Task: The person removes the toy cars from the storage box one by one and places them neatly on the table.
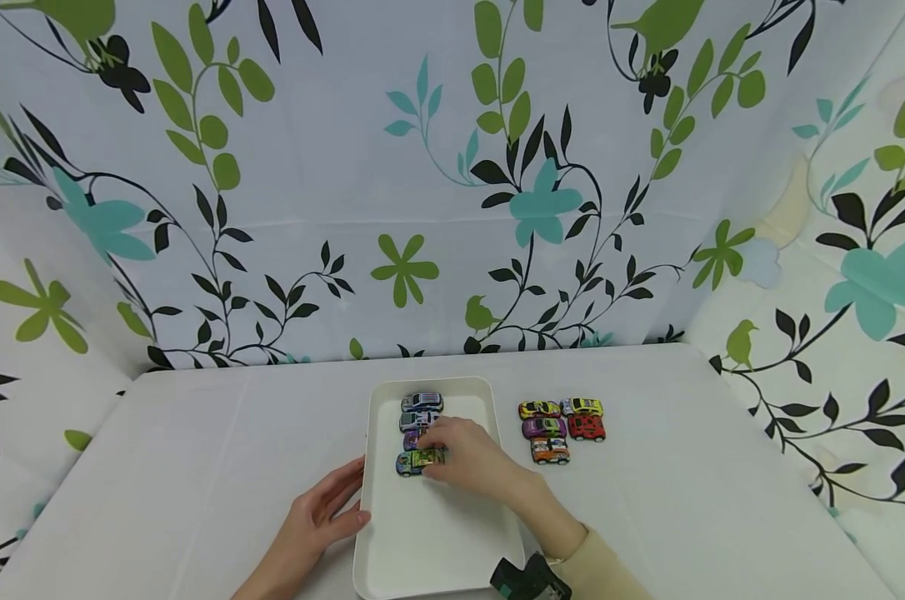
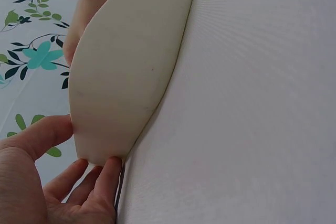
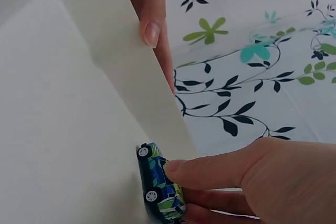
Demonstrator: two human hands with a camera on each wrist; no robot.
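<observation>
A white tray (image 1: pixel 430 542) lies on the table, with several small toy cars lined up in a column in its far half. My right hand (image 1: pixel 471 458) reaches over the right rim and pinches the nearest of these, a green and blue toy car (image 3: pixel 160 182), between thumb and fingers. Its wheels are close to the tray floor; whether they touch it I cannot tell. Behind it, a purple toy car (image 1: pixel 411 439) is partly hidden by the fingers. At the left side of the tray, my left hand (image 1: pixel 321 512) holds the edge, thumb on the rim and fingertips against the outer wall (image 2: pixel 126 77).
Right of the tray, several toy cars stand grouped on the table: two yellow ones, a purple one (image 1: pixel 544 427), a red one (image 1: pixel 587 427) and an orange one (image 1: pixel 550 451). Leaf-patterned cloth (image 1: pixel 310 208) hangs behind and at both sides of the white table (image 1: pixel 197 467).
</observation>
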